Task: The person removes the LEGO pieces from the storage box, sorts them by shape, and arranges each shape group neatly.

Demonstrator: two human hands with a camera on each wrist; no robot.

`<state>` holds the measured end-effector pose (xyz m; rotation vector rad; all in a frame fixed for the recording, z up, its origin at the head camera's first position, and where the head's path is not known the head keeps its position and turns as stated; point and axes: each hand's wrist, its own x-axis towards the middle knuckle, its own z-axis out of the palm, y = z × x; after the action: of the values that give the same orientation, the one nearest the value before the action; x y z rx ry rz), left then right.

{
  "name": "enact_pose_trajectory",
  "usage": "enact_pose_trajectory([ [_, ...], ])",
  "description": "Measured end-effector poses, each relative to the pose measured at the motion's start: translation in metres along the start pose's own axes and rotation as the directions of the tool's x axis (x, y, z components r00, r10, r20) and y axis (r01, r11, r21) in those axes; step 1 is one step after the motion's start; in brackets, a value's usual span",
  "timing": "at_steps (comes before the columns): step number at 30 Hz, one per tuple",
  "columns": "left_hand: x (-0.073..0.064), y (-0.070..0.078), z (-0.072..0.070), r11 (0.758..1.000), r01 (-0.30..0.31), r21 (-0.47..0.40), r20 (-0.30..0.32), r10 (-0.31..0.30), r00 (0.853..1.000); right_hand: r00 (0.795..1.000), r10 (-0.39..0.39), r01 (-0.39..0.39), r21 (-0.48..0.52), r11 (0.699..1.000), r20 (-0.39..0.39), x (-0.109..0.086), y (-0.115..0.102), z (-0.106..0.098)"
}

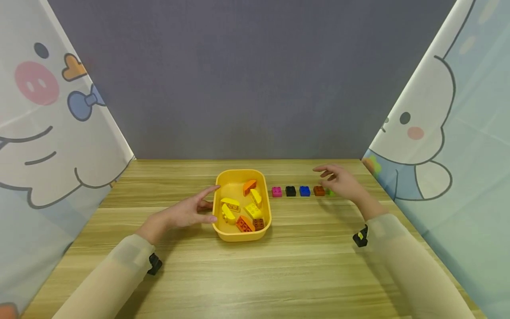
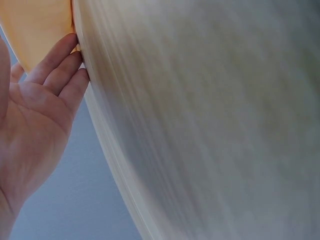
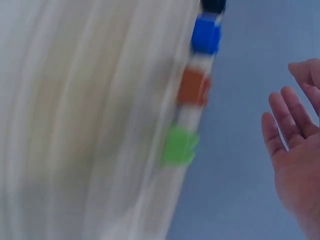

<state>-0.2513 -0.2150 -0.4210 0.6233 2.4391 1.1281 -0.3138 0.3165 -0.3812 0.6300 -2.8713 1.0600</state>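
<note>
My left hand [image 1: 187, 212] rests at the left side of a yellow plastic bin [image 1: 241, 238], its fingers and thumb spread along the rim. In the left wrist view the fingers touch or nearly touch the bin's wall [image 2: 42, 25]. Above the right end of a row of small toy bricks hovers my right hand [image 1: 343, 182], holding nothing. A green brick [image 1: 330, 192] is partly hidden under it; a brown brick [image 1: 319, 191] sits just left. The right wrist view shows the green brick [image 3: 179, 145] apart from the fingers, which are loosely bent.
Leftward the row continues with blue [image 1: 304, 191], black [image 1: 291, 191] and pink [image 1: 276, 192] bricks, the pink one close to the bin. Inside the bin lie several yellow, orange and brown bricks, such as a yellow brick [image 1: 253, 211]. A grey panel [image 1: 247, 88] stands behind the wooden table [image 1: 255, 279].
</note>
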Motion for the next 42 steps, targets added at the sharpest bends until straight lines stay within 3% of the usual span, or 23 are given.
enact_pose_trajectory([
  [4,0.000,0.001,0.000,1.000,0.003,-0.006,-0.001,-0.003,1.000,0.993,-0.108,0.106,0.042,0.993,0.042,0.010,-0.030,0.019],
  [9,0.002,0.000,0.000,1.000,0.007,-0.015,0.000,-0.007,1.000,0.968,-0.229,0.221,0.078,0.972,0.107,0.023,-0.066,0.047],
  [18,0.002,-0.002,0.001,0.998,0.024,-0.053,-0.006,-0.025,1.000,0.913,-0.291,0.256,0.153,0.954,0.285,0.047,-0.115,0.090],
  [23,0.001,0.000,0.003,0.999,0.015,-0.044,0.000,-0.015,1.000,0.872,-0.305,0.273,0.138,0.952,0.383,0.059,-0.130,0.107],
  [31,0.000,0.003,0.004,0.999,0.011,-0.045,0.008,-0.011,1.000,0.837,-0.271,0.257,0.096,0.962,0.476,0.074,-0.126,0.128],
  [42,0.000,0.001,0.001,0.999,0.015,-0.034,0.005,-0.015,1.000,0.758,-0.165,0.284,-0.092,0.954,0.631,0.081,-0.133,0.129],
])
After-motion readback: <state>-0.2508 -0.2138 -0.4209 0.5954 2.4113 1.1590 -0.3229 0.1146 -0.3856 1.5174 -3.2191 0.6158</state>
